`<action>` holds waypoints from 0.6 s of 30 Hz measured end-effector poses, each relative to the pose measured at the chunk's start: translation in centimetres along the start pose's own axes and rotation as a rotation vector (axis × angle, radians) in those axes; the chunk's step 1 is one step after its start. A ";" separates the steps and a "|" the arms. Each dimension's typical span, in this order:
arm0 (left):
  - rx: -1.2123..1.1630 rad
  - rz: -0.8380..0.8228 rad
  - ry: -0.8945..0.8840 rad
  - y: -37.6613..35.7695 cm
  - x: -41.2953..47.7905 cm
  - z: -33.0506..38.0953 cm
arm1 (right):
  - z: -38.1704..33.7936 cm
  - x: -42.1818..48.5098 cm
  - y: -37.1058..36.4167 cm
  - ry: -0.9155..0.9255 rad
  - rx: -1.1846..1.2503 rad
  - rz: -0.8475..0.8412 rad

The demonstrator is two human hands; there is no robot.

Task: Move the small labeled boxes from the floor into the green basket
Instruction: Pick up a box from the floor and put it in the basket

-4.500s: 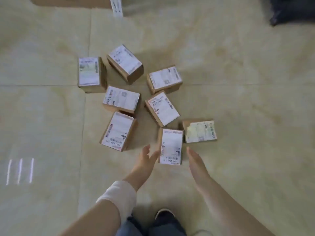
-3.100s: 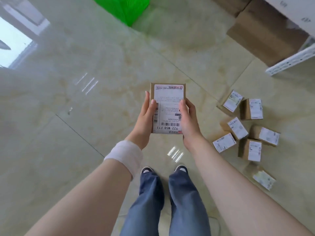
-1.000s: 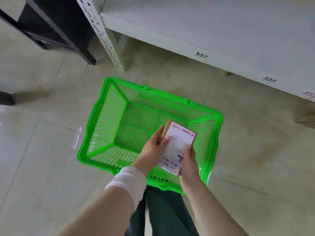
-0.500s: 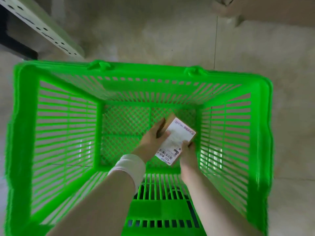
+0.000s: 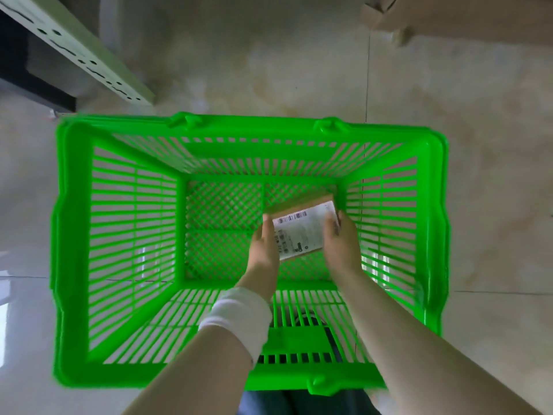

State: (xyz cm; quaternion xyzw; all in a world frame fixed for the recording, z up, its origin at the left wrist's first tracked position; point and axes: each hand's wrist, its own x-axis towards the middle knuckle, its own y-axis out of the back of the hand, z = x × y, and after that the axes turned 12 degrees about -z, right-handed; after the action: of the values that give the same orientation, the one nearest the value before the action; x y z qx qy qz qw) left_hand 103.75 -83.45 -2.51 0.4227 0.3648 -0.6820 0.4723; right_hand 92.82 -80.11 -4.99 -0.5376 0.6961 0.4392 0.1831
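The green basket (image 5: 74, 235) stands on the floor directly below me, its mesh bottom otherwise bare. Deep inside it, near the bottom's right side, a small cardboard box (image 5: 300, 232) with a white barcode label faces up. My left hand (image 5: 264, 253) grips its left edge and my right hand (image 5: 341, 244) grips its right edge. A white wristband sits on my left forearm. Whether the box touches the basket bottom cannot be told. The other boxes are out of view.
A white perforated shelf post (image 5: 80, 55) runs diagonally at the upper left with a dark base beside it. A cardboard carton (image 5: 449, 16) sits on the floor at the upper right. Pale tiled floor surrounds the basket.
Both hands lifted the box from the floor pile, carried it to the basket and lowered it inside; since half a second ago the box has turned and sunk closer to the bottom.
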 end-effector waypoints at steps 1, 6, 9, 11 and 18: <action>0.081 -0.014 -0.018 -0.1 -0.2 0.9 | -0.1 -0.4 0.0 -0.016 0.121 0.010; 0.325 -0.033 -0.036 -0.3 1.7 4.8 | -0.8 1.4 0.7 -0.162 0.381 0.031; 0.339 -0.012 -0.040 -0.6 3.0 5.3 | -1.0 3.2 1.2 -0.120 0.423 0.044; 0.312 -0.025 -0.050 -0.7 3.5 5.1 | -0.9 3.3 1.2 -0.099 0.435 0.063; 0.304 -0.056 -0.066 -0.8 3.3 4.5 | -1.6 2.5 1.1 -0.064 0.308 0.023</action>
State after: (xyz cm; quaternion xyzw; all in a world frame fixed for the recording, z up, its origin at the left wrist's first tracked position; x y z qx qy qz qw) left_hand 101.33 -88.36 -3.80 0.4563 0.2535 -0.7557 0.3955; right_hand 91.32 -82.82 -5.46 -0.4808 0.7551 0.3463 0.2806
